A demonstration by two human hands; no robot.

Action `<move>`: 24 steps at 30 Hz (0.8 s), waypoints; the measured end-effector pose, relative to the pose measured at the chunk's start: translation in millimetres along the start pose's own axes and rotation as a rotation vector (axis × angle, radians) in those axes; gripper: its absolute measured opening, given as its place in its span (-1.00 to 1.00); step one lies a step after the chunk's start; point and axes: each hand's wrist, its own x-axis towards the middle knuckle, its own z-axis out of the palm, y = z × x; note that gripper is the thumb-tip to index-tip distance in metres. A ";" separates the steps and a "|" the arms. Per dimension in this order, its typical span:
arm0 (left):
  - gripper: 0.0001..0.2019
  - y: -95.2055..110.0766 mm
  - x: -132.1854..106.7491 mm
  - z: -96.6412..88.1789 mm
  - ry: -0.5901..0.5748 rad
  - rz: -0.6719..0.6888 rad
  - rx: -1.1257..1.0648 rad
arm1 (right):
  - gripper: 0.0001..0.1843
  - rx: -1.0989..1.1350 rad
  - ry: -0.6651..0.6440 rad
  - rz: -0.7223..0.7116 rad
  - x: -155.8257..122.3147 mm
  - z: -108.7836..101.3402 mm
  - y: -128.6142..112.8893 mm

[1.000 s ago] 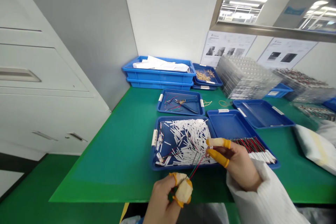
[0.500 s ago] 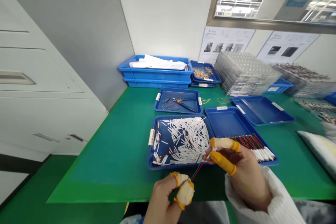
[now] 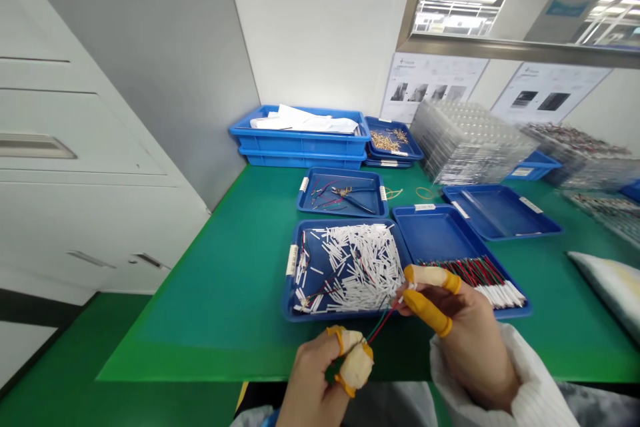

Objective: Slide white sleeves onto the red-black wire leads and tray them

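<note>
Just above the front edge of the green workbench (image 3: 200,320), what has the person got hold of?

— The right hand (image 3: 463,340) pinches thin red and green wires (image 3: 383,320), its two covered fingers almost closed. One wears a yellow rubber cot (image 3: 427,312), the other a pale wrap (image 3: 430,275).

— And the left hand (image 3: 315,380)?

— Curled, with a pale fingertip wrap (image 3: 356,365). The wires run down to it and vanish behind the fingers, so I can't tell whether it grips them.

— What's at the wire ends?

— A tiny white bit shows at the right fingertips, too small to make out. The other end is hidden.

— What's nearest the hands?

— Just ahead, a blue tray (image 3: 300,315) holds a heap of short white tubes (image 3: 350,267), with a few dark wires among them. To its right, another blue tray (image 3: 425,233) holds a row of red-and-green wires with white ends (image 3: 480,273), partly cut off from view by the right hand.

— Further out?

— Pliers (image 3: 357,203) lie in a smaller blue tray (image 3: 340,173). A white sleeve (image 3: 500,373) covers the right forearm.
</note>
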 end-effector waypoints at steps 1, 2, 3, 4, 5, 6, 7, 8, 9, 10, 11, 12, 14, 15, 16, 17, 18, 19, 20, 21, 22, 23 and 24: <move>-0.83 -0.4 -0.4 -0.2 0.004 0.003 0.002 | -0.86 -0.003 -0.002 -0.001 -0.3 -0.3 0.8; -0.82 -0.8 -0.9 -0.4 0.008 0.010 0.001 | -0.86 -0.008 -0.002 -0.003 -0.6 -0.7 1.8; -0.82 -1.2 -1.3 -0.4 0.008 0.018 -0.001 | -0.87 -0.019 -0.002 -0.005 -0.8 -1.2 3.0; -0.82 -1.5 -1.7 -0.4 0.008 0.026 -0.004 | -0.88 -0.033 0.002 -0.006 -1.0 -1.7 4.4; -0.82 -1.8 -2.1 -0.3 0.009 0.028 -0.003 | -0.88 -0.047 0.008 -0.004 -1.1 -2.0 5.7; -0.82 -2.0 -2.4 -0.1 0.010 0.025 0.002 | -0.88 -0.056 0.016 -0.002 -1.3 -2.0 7.1; -0.83 -2.1 -2.6 0.0 0.019 0.020 0.010 | -0.87 -0.057 0.023 -0.003 -1.6 -1.5 8.3; -0.84 -2.2 -2.7 0.1 0.032 0.014 0.019 | -0.87 -0.049 0.024 -0.005 -2.1 -0.4 9.3; -0.85 -2.2 -2.7 0.2 0.044 0.012 0.022 | -0.86 -0.028 0.024 -0.010 -2.9 1.1 10.0; -0.86 -2.1 -2.6 0.1 0.050 0.014 0.018 | -0.85 0.003 0.020 -0.017 -4.1 3.1 10.6; -0.86 -2.0 -2.4 -0.1 0.047 0.016 0.007 | -0.85 0.038 0.010 -0.024 -5.5 5.2 10.9; -0.87 -1.9 -2.1 -0.3 0.043 0.019 -0.008 | -0.85 0.070 -0.008 -0.026 -7.1 7.1 11.2; -0.87 -2.0 -1.7 -0.7 0.034 0.024 -0.040 | -0.83 0.109 -0.079 -0.003 -10.2 9.5 11.2; -0.88 -2.4 -1.6 -0.7 0.034 0.028 -0.054 | -0.83 0.110 -0.124 0.014 -11.1 9.5 10.9; -0.87 -3.0 -1.8 -0.5 0.036 0.029 -0.067 | -0.83 0.102 -0.157 0.026 -11.3 8.7 10.2; -0.87 -3.8 -2.1 0.0 0.038 0.027 -0.077 | -0.83 0.094 -0.167 0.029 -10.9 7.2 9.0; -0.86 -4.8 -2.6 0.8 0.039 0.024 -0.084 | -0.83 0.091 -0.156 0.028 -9.7 5.3 7.3; -0.86 -5.9 -3.3 1.8 0.039 0.016 -0.087 | -0.83 0.094 -0.132 0.021 -8.0 3.2 4.9; -0.87 -7.2 -4.2 2.9 0.045 0.006 -0.087 | -0.82 0.101 -0.100 0.011 -6.2 1.4 2.0; -0.88 -8.4 -5.1 4.1 0.054 -0.006 -0.080 | -0.81 0.107 -0.072 0.002 -4.3 0.1 -1.1; -0.90 -9.6 -6.2 5.2 0.068 -0.018 -0.068 | -0.81 0.107 -0.055 -0.007 -2.8 -0.6 -4.4; -0.92 -10.5 -7.2 6.1 0.083 -0.030 -0.051 | -0.82 0.102 -0.041 -0.017 -1.6 -0.7 -7.4; -0.92 -11.1 -8.2 6.6 0.098 -0.043 -0.033 | -0.83 0.098 -0.026 -0.029 -1.0 -0.1 -10.1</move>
